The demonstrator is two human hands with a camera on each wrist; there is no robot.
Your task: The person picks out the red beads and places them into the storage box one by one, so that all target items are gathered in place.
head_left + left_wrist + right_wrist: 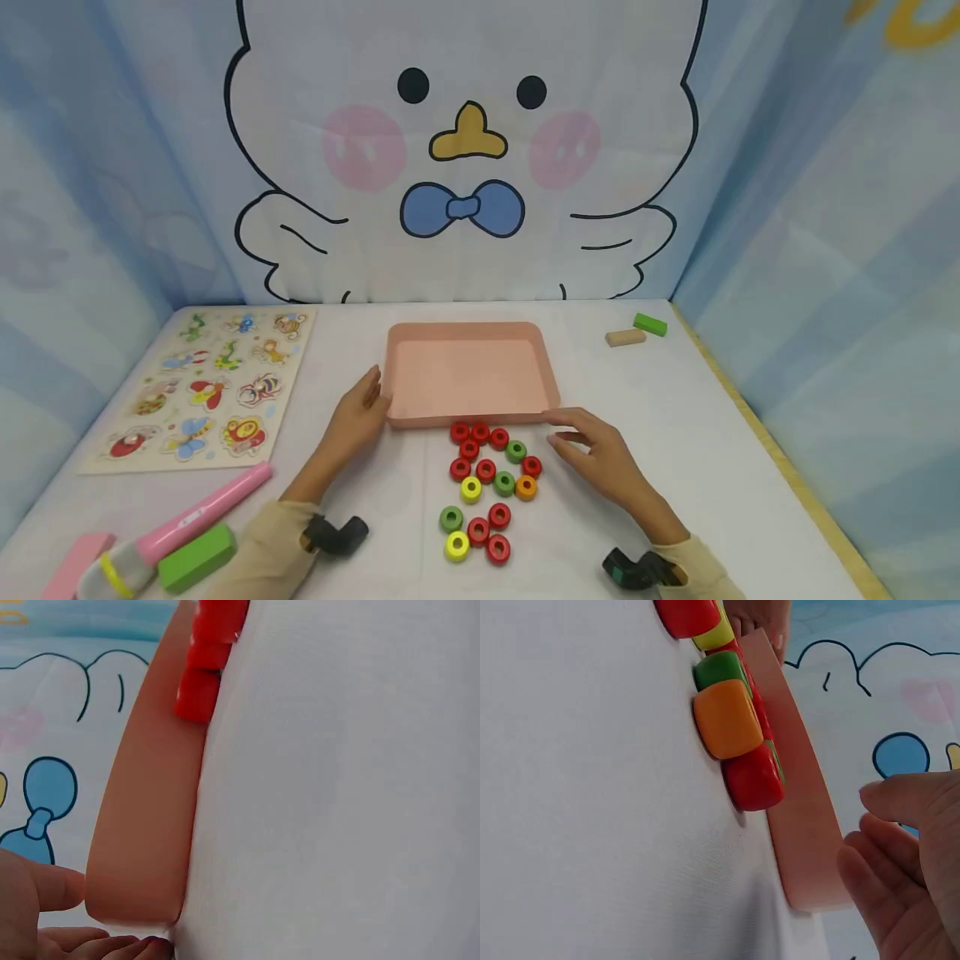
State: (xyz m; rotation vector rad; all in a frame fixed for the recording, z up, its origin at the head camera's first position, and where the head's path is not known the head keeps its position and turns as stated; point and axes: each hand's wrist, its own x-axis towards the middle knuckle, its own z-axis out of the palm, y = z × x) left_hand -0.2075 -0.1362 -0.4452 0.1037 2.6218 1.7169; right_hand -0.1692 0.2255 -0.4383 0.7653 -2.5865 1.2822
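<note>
Both hands are lying relaxed on the white table (675, 433), the left hand (360, 414) touching the pink tray's (468, 333) near-left corner, the right hand (596, 454) beside its near-right corner, coloured rings (487, 479) clustering between them.

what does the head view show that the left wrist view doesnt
Only the head view shows the right hand at the tray's near right corner, the whole scatter of red, green, yellow and orange rings, the animal puzzle board, the pink hammer, and two small blocks at the far right.

Only the left wrist view shows the tray's outer wall edge-on, with the fingertips right at its corner.

Both show the left hand, the pink tray, red rings against its near wall, and the cartoon backdrop.
</note>
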